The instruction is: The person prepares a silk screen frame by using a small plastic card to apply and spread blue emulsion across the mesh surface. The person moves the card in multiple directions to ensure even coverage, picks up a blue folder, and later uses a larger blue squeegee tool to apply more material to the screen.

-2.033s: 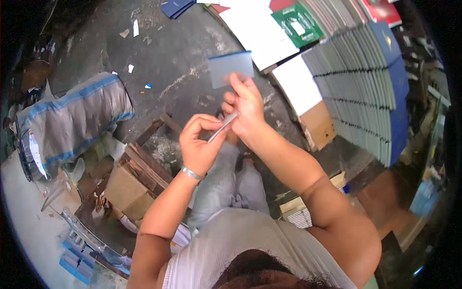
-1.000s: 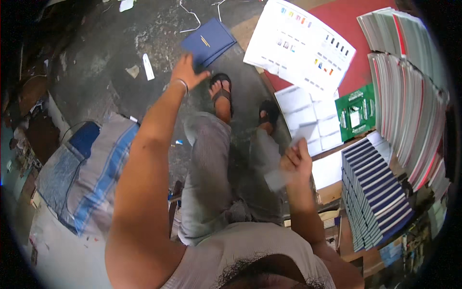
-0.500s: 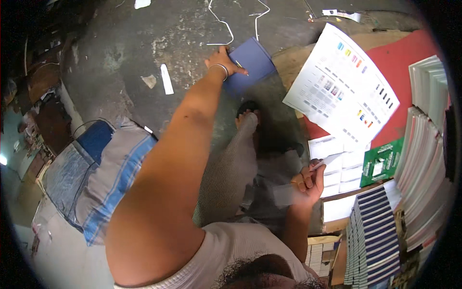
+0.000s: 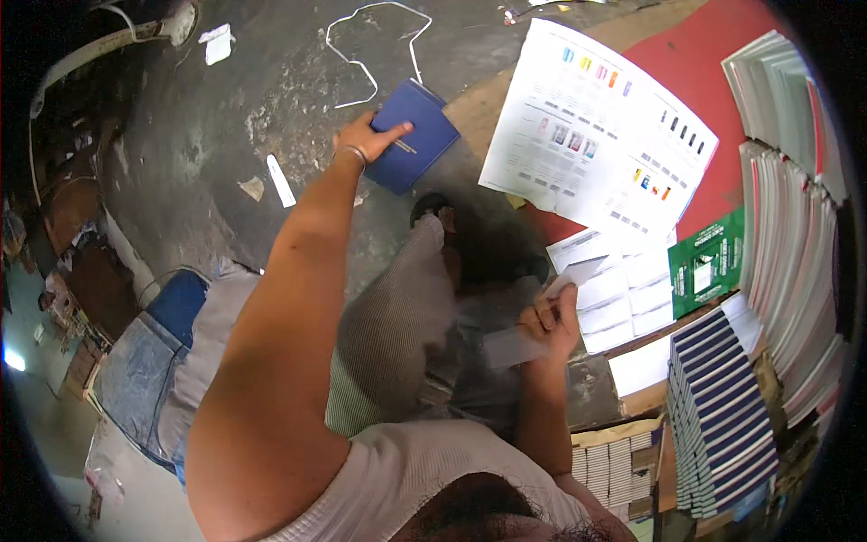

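Note:
Out at arm's length over the dark floor, a dark blue hardcover book [image 4: 417,163] is gripped by my left hand [image 4: 363,142]. The thumb lies across its cover and the fingers are at its left edge; whether a second book lies beneath it I cannot tell. Closer to my body, my right hand [image 4: 553,325] is closed on a small white slip of paper [image 4: 578,273], which sticks up past the fingers. A pale, blurred slip [image 4: 513,349] juts out on the left side of that hand.
A bent white wire [image 4: 354,68] lies beyond the book. To the right are a large printed sheet [image 4: 587,126] on red material [image 4: 691,72], white printed sheets [image 4: 623,303], a green packet [image 4: 709,265], paper stacks [image 4: 784,262] and a stack of blue-and-white books [image 4: 722,406].
The whole view has shifted, so most things sit further left. My left hand keeps hold of the blue book, which shows more sharply now. The right hand still holds its slips.

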`<state>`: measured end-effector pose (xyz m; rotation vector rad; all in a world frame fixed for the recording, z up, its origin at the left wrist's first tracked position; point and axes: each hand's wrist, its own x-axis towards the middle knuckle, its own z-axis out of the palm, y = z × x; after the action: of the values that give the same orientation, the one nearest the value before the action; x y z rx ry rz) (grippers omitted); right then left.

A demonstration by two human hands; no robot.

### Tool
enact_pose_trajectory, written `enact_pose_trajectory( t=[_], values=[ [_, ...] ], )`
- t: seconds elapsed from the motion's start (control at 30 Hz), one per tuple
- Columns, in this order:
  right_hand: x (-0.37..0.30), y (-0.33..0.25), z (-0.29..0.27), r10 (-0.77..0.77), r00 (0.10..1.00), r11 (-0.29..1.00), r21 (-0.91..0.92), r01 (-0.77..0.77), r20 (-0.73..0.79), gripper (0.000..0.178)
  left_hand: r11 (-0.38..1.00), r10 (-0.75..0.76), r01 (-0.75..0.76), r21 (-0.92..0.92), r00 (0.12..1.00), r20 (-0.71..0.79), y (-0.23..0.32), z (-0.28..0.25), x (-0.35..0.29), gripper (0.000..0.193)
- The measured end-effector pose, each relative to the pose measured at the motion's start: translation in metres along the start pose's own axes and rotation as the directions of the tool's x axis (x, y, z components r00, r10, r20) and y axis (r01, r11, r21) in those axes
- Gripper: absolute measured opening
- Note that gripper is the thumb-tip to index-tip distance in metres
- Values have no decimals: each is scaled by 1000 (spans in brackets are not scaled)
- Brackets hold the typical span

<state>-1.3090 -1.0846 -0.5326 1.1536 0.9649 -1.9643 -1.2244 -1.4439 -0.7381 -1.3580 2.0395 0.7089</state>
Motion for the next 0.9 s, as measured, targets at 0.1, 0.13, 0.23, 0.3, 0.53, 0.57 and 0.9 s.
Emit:
enact_pose_trajectory(
  t=[0.1, 0.13, 0.23, 0.3, 0.53, 0.57, 0.9],
  values=[
    [-4, 3, 1, -59, 993, 994, -83, 68, 100, 21, 964, -45, 19, -266, 995, -93, -25, 17, 4, 87],
    [-5, 4, -9, -41, 995, 995, -88, 49, 86, 21, 965, -17, -8, -261, 996, -91, -21, 21, 1, 87],
    [-9, 1, -7, -5, 999, 997, -79, 9, 51, 20, 990, -18, -14, -137, 973, -228, -22, 11, -11, 83],
    [-23, -6, -13, 31, 1000, 996, -78, -31, -1, 20, 973, -98, 80, -217, 992, -75, -38, -22, -27, 80],
    [-95, -40, -11, -56, 992, 998, 4, 56, 113, 6, 904, 10, 170, -393, 910, 415, -127, -197, -222, 65],
    [-113, -53, -12, -102, 991, 995, 14, 101, 86, 6, 847, 45, 294, -442, 790, 612, -101, -217, -273, 68],
    [-248, -138, 37, -312, 912, 950, 88, 299, 267, 2, 964, 267, -243, -111, 871, 413, -153, -174, -425, 67]
  ],
)
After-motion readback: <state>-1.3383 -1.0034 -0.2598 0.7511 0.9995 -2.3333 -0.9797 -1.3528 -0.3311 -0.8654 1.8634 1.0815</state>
